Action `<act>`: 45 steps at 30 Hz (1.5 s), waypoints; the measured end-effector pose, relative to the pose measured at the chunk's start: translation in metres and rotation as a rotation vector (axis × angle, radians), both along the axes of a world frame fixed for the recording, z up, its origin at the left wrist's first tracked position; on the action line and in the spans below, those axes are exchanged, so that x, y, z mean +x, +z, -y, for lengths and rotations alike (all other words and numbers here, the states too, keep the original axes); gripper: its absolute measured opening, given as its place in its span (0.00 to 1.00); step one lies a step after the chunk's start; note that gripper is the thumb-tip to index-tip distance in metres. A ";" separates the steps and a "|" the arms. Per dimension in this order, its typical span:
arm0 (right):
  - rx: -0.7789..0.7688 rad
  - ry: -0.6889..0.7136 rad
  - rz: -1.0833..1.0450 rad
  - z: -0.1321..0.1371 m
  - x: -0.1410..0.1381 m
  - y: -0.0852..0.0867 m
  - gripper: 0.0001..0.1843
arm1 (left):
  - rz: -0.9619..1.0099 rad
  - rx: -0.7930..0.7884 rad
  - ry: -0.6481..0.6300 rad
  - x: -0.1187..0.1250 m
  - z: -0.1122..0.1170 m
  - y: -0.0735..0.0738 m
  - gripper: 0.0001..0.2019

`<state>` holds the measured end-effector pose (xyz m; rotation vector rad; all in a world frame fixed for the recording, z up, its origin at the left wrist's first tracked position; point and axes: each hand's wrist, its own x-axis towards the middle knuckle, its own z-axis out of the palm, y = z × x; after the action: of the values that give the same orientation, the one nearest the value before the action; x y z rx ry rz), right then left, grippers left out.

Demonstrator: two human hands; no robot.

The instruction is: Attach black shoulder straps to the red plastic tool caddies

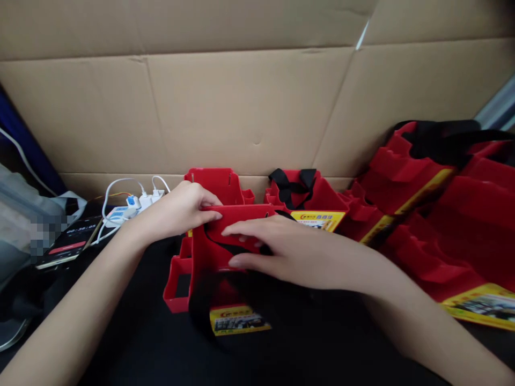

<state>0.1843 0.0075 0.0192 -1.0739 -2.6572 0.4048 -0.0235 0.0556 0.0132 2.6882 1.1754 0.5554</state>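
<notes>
My left hand (189,209) grips the top edge of a red plastic holder (237,214), thumb on the near face and fingers behind. The holder has a slotted back panel, a side loop at its left and a yellow printed label (239,320) low on its front. My right hand (289,246) reaches in front of the panel, thumb and forefinger apart. A black strap (201,305) hangs blurred over the holder's front; part of it runs behind my right fingers. Whether those fingers touch it is hidden.
Behind stand another red holder (215,182) and one with a looped black strap (298,195). Several more red holders (410,177) are piled at the right. A power strip (120,214) with white cables and a phone (76,236) lie at the left. Cardboard (249,107) walls the back.
</notes>
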 end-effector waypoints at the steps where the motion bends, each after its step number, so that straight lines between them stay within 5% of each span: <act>1: 0.015 -0.029 0.052 -0.003 -0.010 -0.004 0.21 | 0.000 0.013 -0.007 0.000 0.000 0.000 0.09; 4: 0.087 -0.054 0.128 -0.014 -0.034 -0.017 0.19 | -0.010 0.038 -0.017 0.000 0.001 0.000 0.10; 6: 0.060 0.119 0.166 -0.018 -0.040 -0.023 0.10 | -0.024 0.078 -0.011 -0.001 0.000 0.000 0.09; 8: -0.056 0.352 0.203 -0.018 -0.040 -0.025 0.16 | -0.031 0.120 -0.019 -0.002 -0.001 0.000 0.09; 10: -0.140 0.433 0.211 -0.014 -0.036 -0.024 0.20 | -0.028 0.128 -0.037 -0.003 -0.002 0.000 0.09; 19: 0.142 0.010 -0.234 -0.017 0.035 0.013 0.13 | -0.026 0.009 -0.072 -0.006 -0.008 -0.001 0.10; 21: 0.155 -0.085 -0.241 -0.030 0.050 0.009 0.16 | -0.029 -0.016 -0.078 -0.006 -0.007 0.000 0.09; 26: -0.065 -0.010 -0.133 -0.062 0.063 -0.017 0.15 | -0.054 -0.021 -0.074 -0.006 -0.006 0.000 0.09; 32: 0.507 -0.547 0.008 -0.075 0.107 -0.010 0.15 | -0.067 -0.058 -0.082 -0.011 -0.008 0.001 0.11; 34: 0.502 -0.520 0.039 -0.068 0.114 -0.002 0.17 | -0.077 -0.056 -0.072 -0.012 -0.008 0.001 0.11; 37: 0.379 -0.149 -0.045 -0.057 0.095 -0.002 0.23 | -0.087 -0.029 -0.063 -0.011 -0.007 0.002 0.11; 40: 0.214 0.107 -0.120 -0.060 0.064 -0.015 0.18 | -0.079 -0.021 -0.053 -0.011 -0.006 0.002 0.10; 42: 0.172 0.082 -0.107 -0.068 0.059 -0.022 0.14 | -0.073 -0.035 -0.055 -0.011 -0.006 0.001 0.10; 45: 0.342 -0.282 0.003 -0.078 0.087 -0.021 0.12 | -0.068 -0.037 -0.066 -0.011 -0.006 0.000 0.10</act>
<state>0.2710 0.0859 -0.0013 -1.3022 -2.4053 -0.1031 -0.0345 0.0621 0.0129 2.7231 1.0978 0.4314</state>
